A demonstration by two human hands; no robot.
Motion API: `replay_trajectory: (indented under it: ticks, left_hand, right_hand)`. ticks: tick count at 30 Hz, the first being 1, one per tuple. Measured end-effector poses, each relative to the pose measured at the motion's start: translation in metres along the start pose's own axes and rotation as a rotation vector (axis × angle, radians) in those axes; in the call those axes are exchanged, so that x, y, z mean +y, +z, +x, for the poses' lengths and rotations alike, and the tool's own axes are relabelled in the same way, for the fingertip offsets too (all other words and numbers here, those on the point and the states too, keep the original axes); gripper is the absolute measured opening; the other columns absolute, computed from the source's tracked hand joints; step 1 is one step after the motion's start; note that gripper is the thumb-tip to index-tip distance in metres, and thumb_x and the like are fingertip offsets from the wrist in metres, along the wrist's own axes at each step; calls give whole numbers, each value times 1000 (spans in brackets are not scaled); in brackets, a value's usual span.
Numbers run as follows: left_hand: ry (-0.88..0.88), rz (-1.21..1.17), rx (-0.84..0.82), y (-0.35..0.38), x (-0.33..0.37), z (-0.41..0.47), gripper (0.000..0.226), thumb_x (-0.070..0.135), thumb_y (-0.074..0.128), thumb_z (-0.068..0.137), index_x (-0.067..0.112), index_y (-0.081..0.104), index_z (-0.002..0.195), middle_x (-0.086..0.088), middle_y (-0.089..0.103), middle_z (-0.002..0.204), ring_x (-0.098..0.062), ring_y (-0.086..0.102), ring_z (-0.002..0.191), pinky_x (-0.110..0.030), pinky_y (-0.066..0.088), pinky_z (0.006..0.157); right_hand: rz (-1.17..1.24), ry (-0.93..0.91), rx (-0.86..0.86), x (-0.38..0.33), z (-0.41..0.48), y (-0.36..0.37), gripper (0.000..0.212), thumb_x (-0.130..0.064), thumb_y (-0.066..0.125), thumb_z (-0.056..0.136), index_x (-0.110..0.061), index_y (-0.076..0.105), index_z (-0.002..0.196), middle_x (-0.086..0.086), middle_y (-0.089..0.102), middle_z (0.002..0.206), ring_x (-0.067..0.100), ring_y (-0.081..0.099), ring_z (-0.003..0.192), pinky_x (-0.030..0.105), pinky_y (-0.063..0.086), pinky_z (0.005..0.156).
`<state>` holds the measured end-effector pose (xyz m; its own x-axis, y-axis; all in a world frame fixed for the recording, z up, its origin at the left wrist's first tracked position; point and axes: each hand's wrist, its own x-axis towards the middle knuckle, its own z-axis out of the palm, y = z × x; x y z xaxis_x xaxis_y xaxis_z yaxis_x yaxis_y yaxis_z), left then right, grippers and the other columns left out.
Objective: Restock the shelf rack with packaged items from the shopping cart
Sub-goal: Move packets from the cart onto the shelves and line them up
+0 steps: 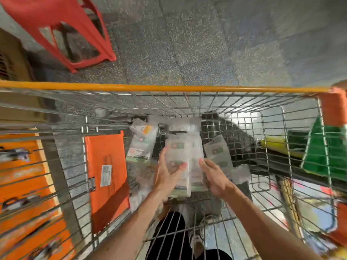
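— Where are the hands right now?

— Both are down inside the wire shopping cart (189, 102), reaching over the near edge. The left hand (166, 174) has its fingers (181, 167) spread across the front of a clear packet (185, 158), and the right hand (216, 178) is pressed against that packet's right side.

— So it's properly gripped?

— It looks held between the two palms, fingers loosely curled rather than clenched. The picture is smeared with motion, so I'd only say the packet seems clasped from both sides, not that either hand is tight around it.

— And the packet itself?

— Roughly in the middle of the basket, standing more or less upright, with green and red labels on it. Behind it, farther in, a larger clear bag (185, 126) leans against the far wire wall.

— Anything else in there?

— A second labelled packet (141, 145) lies to the left of the held one, and a third packet (218, 152) sits just to the right, tilted. The orange child-seat flap (106, 177) hangs on the cart's left side.

— What's around the cart?

— An orange handle bar (169, 88) runs along the far rim. Beyond it, on the speckled floor (206, 44) at far left, is a red plastic stool (62, 29). Through the right-hand wires I can see something green (326, 149) and something yellow (277, 145), too blurred to name.
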<state>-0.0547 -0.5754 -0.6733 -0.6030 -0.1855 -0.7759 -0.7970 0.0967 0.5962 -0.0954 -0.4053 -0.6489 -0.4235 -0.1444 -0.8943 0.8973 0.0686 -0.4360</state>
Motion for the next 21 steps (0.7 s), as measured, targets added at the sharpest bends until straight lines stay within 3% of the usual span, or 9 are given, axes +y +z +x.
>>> replay_trajectory:
  ticks: [2, 4, 6, 7, 9, 11, 15, 19, 21]
  left_hand:
    - [4, -43, 57, -8, 7, -1, 103, 59, 83, 61, 45, 23, 143, -1, 48, 142, -22, 54, 123, -44, 43, 106]
    - [13, -65, 63, -16, 16, -10, 107, 50, 87, 61, 36, 22, 146, -2, 54, 136, -17, 57, 119, -37, 43, 106]
    - [-12, -108, 54, -22, 23, -16, 101, 62, 87, 52, 56, 26, 132, 2, 60, 130, -17, 62, 113, -43, 46, 103]
    - [-23, -128, 50, -23, 28, -25, 95, 65, 86, 50, 62, 29, 126, 3, 59, 130, -17, 62, 113, -45, 47, 102]
    - [27, -141, 45, -24, 39, -39, 91, 63, 83, 55, 54, 32, 129, 5, 56, 133, -15, 60, 115, -44, 49, 100]
    - [99, -151, 35, -21, 63, -64, 100, 68, 81, 53, 45, 31, 136, 7, 53, 139, -13, 56, 120, -42, 48, 102]
    - [295, -121, -49, -15, 108, -120, 91, 53, 78, 72, 41, 24, 144, 17, 39, 143, -6, 46, 126, -37, 42, 106]
    - [455, -85, -126, 16, 152, -183, 86, 41, 76, 80, 33, 23, 148, 6, 51, 138, -10, 55, 118, -32, 48, 97]
    - [575, -68, -161, 40, 176, -225, 78, 28, 72, 86, 24, 25, 148, 4, 55, 134, -7, 58, 112, -28, 49, 93]
  right_hand:
    - [-17, -10, 34, -3, -10, -2, 29, -36, 46, 99, -10, 57, 96, -8, 40, 40, 5, 34, 32, 19, 29, 34]
    - [-23, -46, 67, -7, -25, -8, 28, -40, 46, 99, -14, 57, 98, -7, 44, 42, 5, 38, 34, 20, 34, 37]
    - [-25, -92, 94, -13, -39, -9, 34, -47, 49, 96, -17, 59, 107, -3, 68, 73, 5, 64, 63, 27, 55, 65]
    - [-28, -126, 113, -12, -49, -14, 43, -55, 51, 91, -18, 60, 111, 0, 71, 96, 11, 69, 88, 38, 55, 86]
    - [-29, -188, 133, -13, -70, -22, 68, -75, 52, 75, -23, 60, 118, 4, 67, 118, 23, 62, 111, 50, 45, 102]
    - [-18, -221, 135, -20, -98, -29, 67, -76, 47, 79, -22, 59, 118, 5, 68, 117, 27, 63, 109, 53, 47, 99]
    - [32, -341, 176, -39, -181, -44, 40, -44, 34, 102, -16, 61, 110, 9, 73, 103, 29, 69, 96, 52, 54, 87]
    - [86, -500, 247, -43, -258, -69, 40, -38, 31, 104, -19, 66, 100, 4, 74, 98, 20, 70, 91, 39, 55, 84]
    - [132, -589, 352, -43, -300, -89, 41, -44, 38, 100, -16, 68, 107, 3, 71, 107, 20, 67, 101, 44, 51, 95]
